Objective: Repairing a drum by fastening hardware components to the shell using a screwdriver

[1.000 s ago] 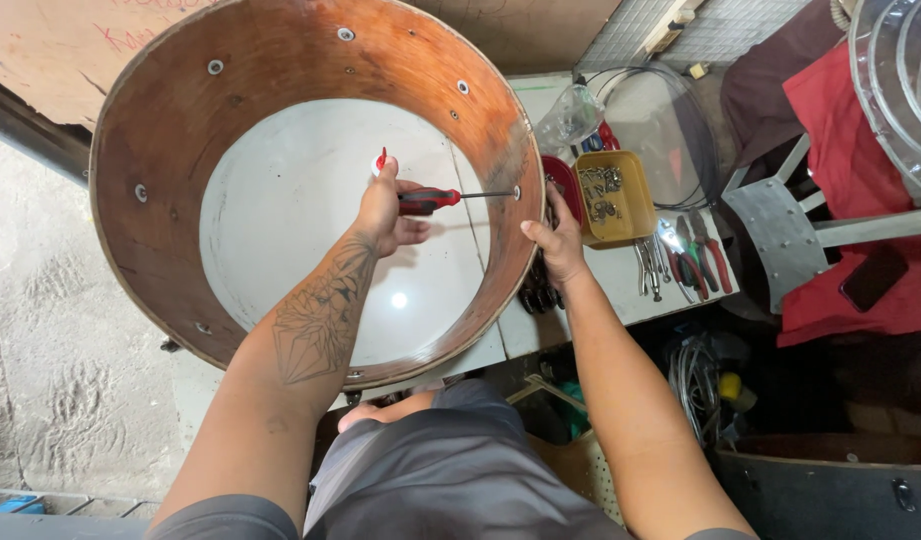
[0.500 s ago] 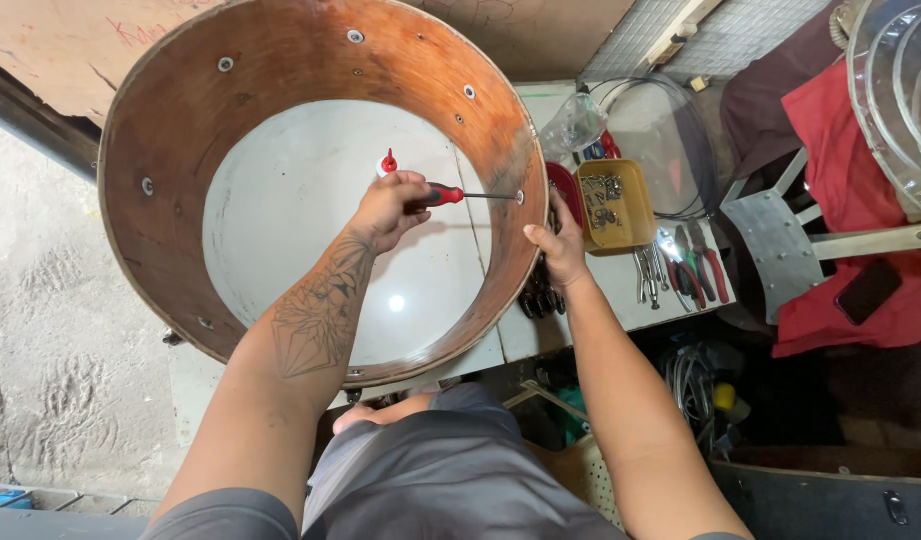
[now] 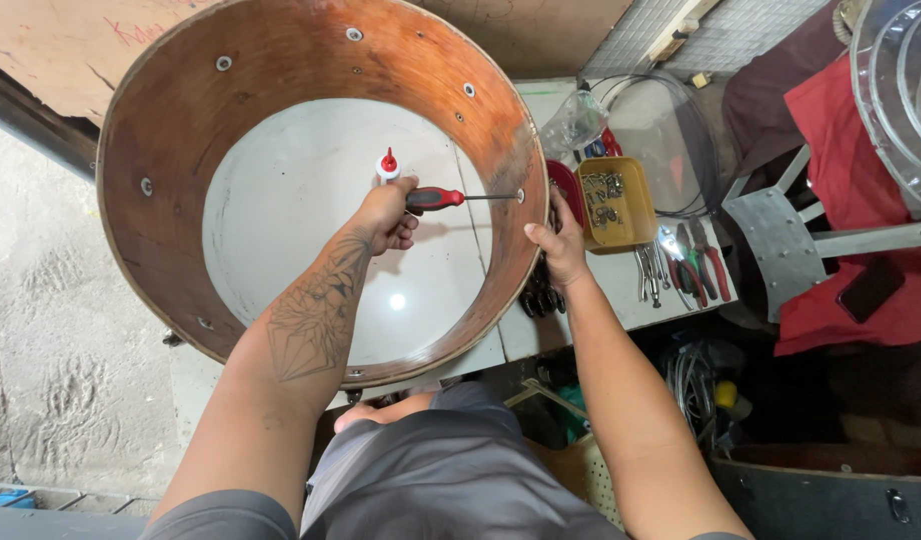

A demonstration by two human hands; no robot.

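Head view, looking down into a large round wooden drum shell (image 3: 180, 130) lying open side up on a white table (image 3: 570, 330). Left hand (image 3: 382, 213) reaches inside the shell and is closed around the red-and-black handle of a screwdriver (image 3: 442, 198); the handle sticks out of the fist toward the right, and the thin metal shaft runs level from there to the inner wall on the right side of the shell, its tip meeting the wall at a small metal fitting. A small white bottle with a red pointed cap (image 3: 387, 166) stands just above the left hand's knuckles, touching or nearly touching them; cannot tell whether the fingers hold it too. Right hand (image 3: 555, 240) is outside the shell, fingers curled over the rim and outer wall just beside the spot where the screwdriver tip meets the wood; it grips the shell edge, nothing else in it. So the tool lies between the two hands, handle in the left fist, tip close to the right hand's fingertips with the shell wall between them. On the table right of the shell: a yellow tray (image 3: 630, 215) of small metal parts, and pliers with red handles (image 3: 705, 262) just beside it.
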